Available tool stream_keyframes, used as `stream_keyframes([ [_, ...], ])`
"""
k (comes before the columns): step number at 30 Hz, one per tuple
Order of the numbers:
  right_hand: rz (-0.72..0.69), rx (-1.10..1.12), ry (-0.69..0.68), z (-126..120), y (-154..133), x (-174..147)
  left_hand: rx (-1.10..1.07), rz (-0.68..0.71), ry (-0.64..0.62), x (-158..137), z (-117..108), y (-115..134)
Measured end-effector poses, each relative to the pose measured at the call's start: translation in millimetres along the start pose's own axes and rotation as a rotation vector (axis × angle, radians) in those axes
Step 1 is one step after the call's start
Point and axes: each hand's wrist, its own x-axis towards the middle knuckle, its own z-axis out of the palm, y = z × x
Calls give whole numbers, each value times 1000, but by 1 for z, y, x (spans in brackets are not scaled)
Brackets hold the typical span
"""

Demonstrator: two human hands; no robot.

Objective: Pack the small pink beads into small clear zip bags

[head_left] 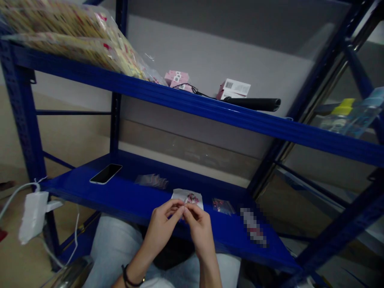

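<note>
My left hand [165, 224] and my right hand [199, 228] meet at the fingertips over the front edge of the blue shelf [129, 204]. Thumbs and fingers of both are pinched together; whatever lies between them is too small or hidden to name. Just beyond the fingers, a white sheet [179, 193] lies on the shelf, bearing a little heap of pink and dark beads or similar small pieces [192, 198]. Right of it is a clear bag of small reddish pieces [223, 206]. Several flat clear packets [152, 181] lie to the left.
A phone [106, 174] lies at the shelf's left, a blurred-out item [253, 227] at its right. A white power strip [33, 216] hangs by the left post. The upper shelf [186, 106] holds bagged goods [81, 40], small boxes [235, 88] and a black tube [255, 104].
</note>
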Motion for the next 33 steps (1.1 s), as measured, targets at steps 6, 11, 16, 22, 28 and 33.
stream_keyframes([
  [6, -26, -55, -2, -6, 2, 0, -77, -42, 6, 1, 4, -12],
  [11, -138, -168, 13, -1, 0, -5, -27, -31, -20, 0, 4, -13],
  [16, -184, -426, 51, 9, 6, -8, 518, 140, -21, -2, 1, -11],
  [22, -154, -622, 161, 4, 20, -2, 884, 130, -40, 2, -9, -18],
  [28, -15, -462, 55, 4, 26, -1, 927, 99, -134, 2, -9, -13],
  [33, -38, -443, 19, 4, 22, -4, 963, 80, -160, 2, -14, -17],
])
